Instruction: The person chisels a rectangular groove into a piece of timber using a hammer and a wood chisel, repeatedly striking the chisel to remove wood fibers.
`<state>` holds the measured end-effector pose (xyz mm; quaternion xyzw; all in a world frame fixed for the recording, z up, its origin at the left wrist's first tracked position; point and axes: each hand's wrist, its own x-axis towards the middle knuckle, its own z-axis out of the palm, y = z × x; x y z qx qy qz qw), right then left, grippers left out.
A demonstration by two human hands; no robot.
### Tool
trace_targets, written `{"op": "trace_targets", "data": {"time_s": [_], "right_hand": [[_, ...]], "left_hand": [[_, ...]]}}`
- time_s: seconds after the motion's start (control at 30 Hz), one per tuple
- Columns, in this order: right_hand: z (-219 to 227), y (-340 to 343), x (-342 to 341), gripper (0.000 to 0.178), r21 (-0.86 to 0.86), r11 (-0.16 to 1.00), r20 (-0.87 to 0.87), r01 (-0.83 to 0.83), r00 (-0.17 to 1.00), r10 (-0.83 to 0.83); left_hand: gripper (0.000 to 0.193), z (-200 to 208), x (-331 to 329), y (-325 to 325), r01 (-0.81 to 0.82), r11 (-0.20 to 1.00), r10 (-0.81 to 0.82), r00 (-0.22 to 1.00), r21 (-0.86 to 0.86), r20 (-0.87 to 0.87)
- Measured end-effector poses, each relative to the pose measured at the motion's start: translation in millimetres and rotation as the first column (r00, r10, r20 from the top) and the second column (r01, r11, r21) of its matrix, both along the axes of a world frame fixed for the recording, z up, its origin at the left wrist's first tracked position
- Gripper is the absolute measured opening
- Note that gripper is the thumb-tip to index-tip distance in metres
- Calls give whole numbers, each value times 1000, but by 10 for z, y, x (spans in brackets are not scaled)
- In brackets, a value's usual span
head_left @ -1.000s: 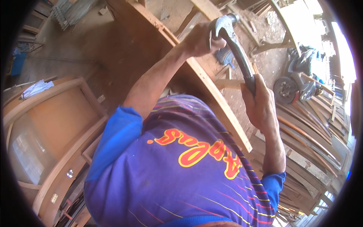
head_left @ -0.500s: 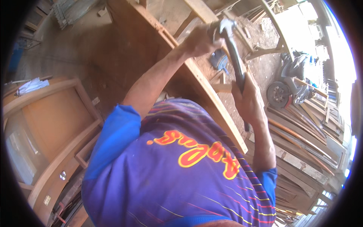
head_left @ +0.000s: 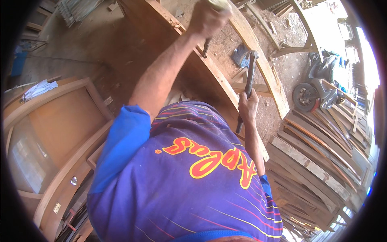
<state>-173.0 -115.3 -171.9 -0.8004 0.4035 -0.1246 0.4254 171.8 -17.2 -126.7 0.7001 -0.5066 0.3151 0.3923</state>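
Observation:
My left hand is wrapped round a chisel with a pale handle end. Its dark blade points down at the narrow edge of a long wooden piece, which runs from upper left to lower right in front of me. Whether the tip touches the wood I cannot tell. In my right hand is a claw hammer, gripped low on its dark handle. The hammer's metal head stands apart from the chisel, to its right.
A pale curved plank lies beyond the workpiece, with a blue cloth-like thing beside it. Framed wooden panels stand at left. At right are a motorbike and stacked boards.
My right hand has drawn the hammer back toward me, away from my left hand. My left hand has shifted up slightly, and the chisel blade now shows below it.

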Motion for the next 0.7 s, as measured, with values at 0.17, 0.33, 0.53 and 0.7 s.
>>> {"op": "trace_targets", "data": {"time_s": [0.17, 0.33, 0.53, 0.7], "right_hand": [[-342, -63, -184, 21, -82, 995, -115, 53, 991, -62], [-402, -62, -136, 20, -61, 997, -122, 46, 991, -53], [-264, -65, -114, 21, 1, 1000, -203, 26, 979, -26], [-256, -105, -95, 22, 18, 1000, -256, 22, 967, -16]], "left_hand": [[18, 145, 153, 66, 90, 862, -503, 279, -499, -818], [11, 162, -155, 94, 442, 877, -479, 832, -187, -280], [30, 511, -994, -31, 434, 885, -427, 612, -169, -666], [21, 551, -736, -58, 634, 773, -456, 557, 1, -695]]}}
